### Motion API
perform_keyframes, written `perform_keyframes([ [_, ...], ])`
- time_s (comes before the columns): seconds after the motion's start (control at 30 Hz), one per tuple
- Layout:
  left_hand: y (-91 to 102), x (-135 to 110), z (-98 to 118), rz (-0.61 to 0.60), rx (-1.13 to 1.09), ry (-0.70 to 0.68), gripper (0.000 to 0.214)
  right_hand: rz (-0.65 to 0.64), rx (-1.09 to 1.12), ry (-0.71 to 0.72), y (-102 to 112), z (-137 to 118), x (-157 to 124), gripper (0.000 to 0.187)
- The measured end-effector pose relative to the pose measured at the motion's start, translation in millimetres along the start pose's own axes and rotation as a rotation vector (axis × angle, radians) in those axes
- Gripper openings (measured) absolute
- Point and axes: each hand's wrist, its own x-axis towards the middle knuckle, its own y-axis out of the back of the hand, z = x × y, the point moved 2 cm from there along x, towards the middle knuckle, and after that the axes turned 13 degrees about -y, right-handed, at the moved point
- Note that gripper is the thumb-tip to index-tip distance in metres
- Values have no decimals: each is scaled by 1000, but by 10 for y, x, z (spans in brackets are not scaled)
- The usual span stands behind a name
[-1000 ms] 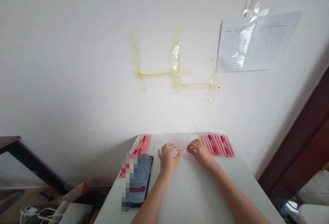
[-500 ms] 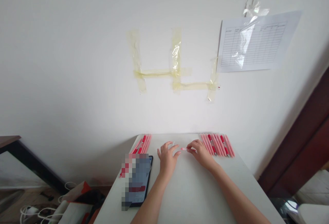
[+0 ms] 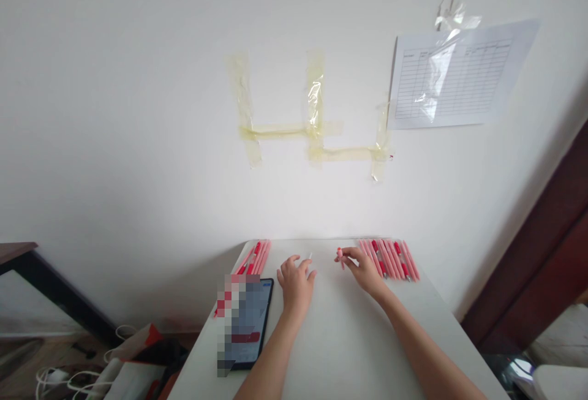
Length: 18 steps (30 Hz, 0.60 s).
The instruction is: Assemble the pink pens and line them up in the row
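My right hand (image 3: 362, 271) pinches a short pink pen piece with a red top (image 3: 340, 256) between thumb and fingers, held upright just above the table. To its left, my left hand (image 3: 296, 283) has its fingers apart and holds nothing. A thin white stick (image 3: 310, 256) shows just past the left fingertips, partly hidden by them. Right of my right hand lies a row of pink and red pens (image 3: 390, 259). A smaller group of similar pens (image 3: 257, 258) lies at the table's far left corner.
A phone (image 3: 250, 326), partly pixelated, lies on the white table (image 3: 349, 351) beside my left forearm. The wall (image 3: 294, 204) rises directly behind the table, with yellowed tape (image 3: 316, 100) and a printed sheet (image 3: 450, 81). Cables and bags (image 3: 133, 363) are on the floor at left.
My right hand has turned the pen piece from lying level to upright and moved slightly right. My left hand has drawn back a little to the left, its fingers still apart.
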Motion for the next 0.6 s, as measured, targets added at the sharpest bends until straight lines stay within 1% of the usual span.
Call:
perform_keyframes([
  [0.1, 27, -2, 0, -12, 49, 14, 31, 11, 81, -34, 42, -30, 15, 38],
  [0.17, 50, -6, 4, -13, 85, 12, 29, 19, 92, -49, 61, -35, 19, 40],
  [0.47, 101, 0, -19, -6, 194, -1, 21, 33, 71, -43, 50, -38, 9, 43],
  [0.6, 109, 6, -29, -11, 205, -6, 23, 75, 25, -55, 59, -34, 9, 42],
])
